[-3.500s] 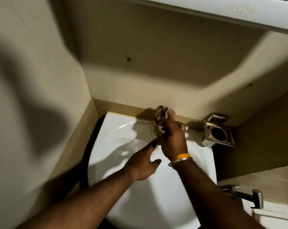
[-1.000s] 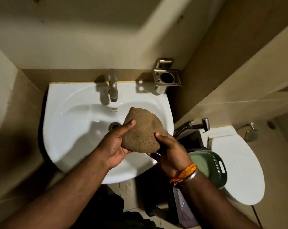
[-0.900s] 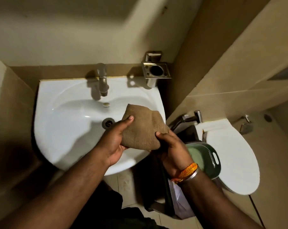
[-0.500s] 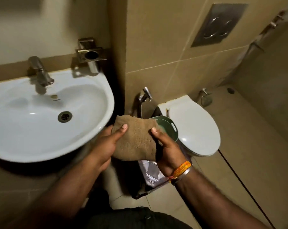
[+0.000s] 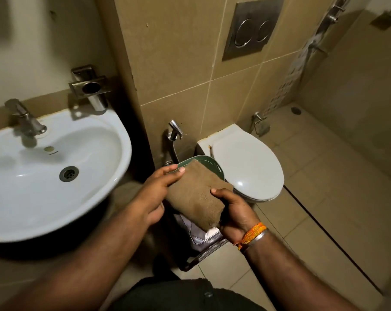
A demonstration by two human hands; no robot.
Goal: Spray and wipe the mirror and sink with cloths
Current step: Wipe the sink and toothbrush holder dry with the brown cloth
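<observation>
A folded brown cloth is held between both hands, to the right of the white sink and above a green tub. My left hand grips the cloth's left edge with the thumb on top. My right hand holds its right lower corner. The sink sits at the left with a metal tap and a drain. The mirror is out of view.
A metal holder hangs on the wall above the sink's right edge. A closed white toilet stands at the right, with a hand sprayer beside it and a flush plate above. A dark stand sits below the cloth.
The view swung right from the sink toward the toilet. Both hands carried the brown cloth off the basin to above the green tub.
</observation>
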